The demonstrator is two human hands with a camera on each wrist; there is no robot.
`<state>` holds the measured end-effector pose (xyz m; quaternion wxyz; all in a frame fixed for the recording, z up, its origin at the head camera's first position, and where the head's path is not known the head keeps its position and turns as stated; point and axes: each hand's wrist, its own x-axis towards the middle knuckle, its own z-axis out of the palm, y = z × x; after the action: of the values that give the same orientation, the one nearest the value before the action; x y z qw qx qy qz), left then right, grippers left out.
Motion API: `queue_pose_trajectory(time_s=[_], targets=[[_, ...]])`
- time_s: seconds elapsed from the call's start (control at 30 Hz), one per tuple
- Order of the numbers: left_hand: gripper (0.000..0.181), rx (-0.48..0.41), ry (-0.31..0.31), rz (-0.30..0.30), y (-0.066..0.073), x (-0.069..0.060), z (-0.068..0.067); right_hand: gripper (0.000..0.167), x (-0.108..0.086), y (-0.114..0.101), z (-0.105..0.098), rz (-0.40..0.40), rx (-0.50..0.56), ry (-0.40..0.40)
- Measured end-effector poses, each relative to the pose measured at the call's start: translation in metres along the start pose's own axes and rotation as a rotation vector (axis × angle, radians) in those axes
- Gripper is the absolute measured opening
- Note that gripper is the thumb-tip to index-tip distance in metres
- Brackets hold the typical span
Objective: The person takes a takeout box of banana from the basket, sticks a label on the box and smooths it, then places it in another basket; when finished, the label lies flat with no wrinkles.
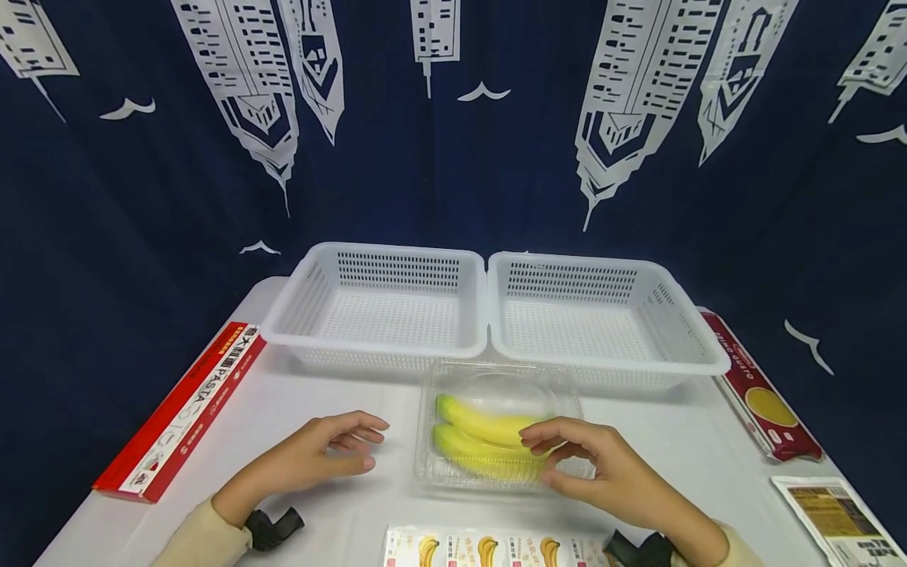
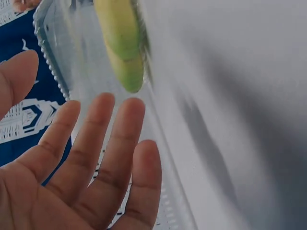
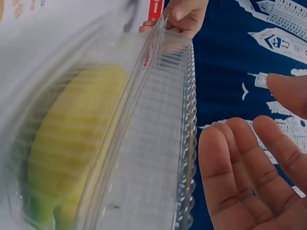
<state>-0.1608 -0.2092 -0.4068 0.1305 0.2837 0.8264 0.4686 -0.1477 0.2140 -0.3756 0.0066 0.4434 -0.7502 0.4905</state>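
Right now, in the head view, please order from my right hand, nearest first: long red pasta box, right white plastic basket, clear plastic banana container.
1. Clear plastic banana container, at the right hand.
2. Right white plastic basket, beyond it.
3. Long red pasta box, far left.

So on the table point(image 1: 319, 387) there's a left basket point(image 1: 397, 315) and a right basket point(image 1: 581, 327) side by side at the back, curtain point(image 1: 439, 181) behind them. Container point(image 1: 499, 383) with bananas point(image 1: 489, 429) in it sits front and centre, printed sheet point(image 1: 499, 549) nearer still. Pasta box point(image 1: 184, 409) runs down the left edge; Primo Gusto pack point(image 1: 768, 394) is over on the right, packet point(image 1: 846, 520) in front of it. Left hand point(image 1: 322, 453) is left of the container, right hand point(image 1: 591, 461) above its right end.
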Motion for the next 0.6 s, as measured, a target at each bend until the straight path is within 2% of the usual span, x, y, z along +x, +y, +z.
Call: queue_pose_trajectory(time_s=[0.23, 0.43, 0.6], targets=[[0.047, -0.085, -0.165, -0.056, -0.004, 0.002, 0.014, 0.044, -0.002, -0.004, 0.013, -0.002, 0.033, -0.069], [0.048, -0.123, -0.239, -0.064, -0.004, 0.001, 0.021, 0.038, -0.002, -0.005, 0.027, 0.040, 0.012, -0.149], [0.049, -0.134, -0.309, -0.106, 0.002, 0.000, 0.024, 0.032, -0.005, -0.004, 0.040, 0.062, 0.032, -0.218]])
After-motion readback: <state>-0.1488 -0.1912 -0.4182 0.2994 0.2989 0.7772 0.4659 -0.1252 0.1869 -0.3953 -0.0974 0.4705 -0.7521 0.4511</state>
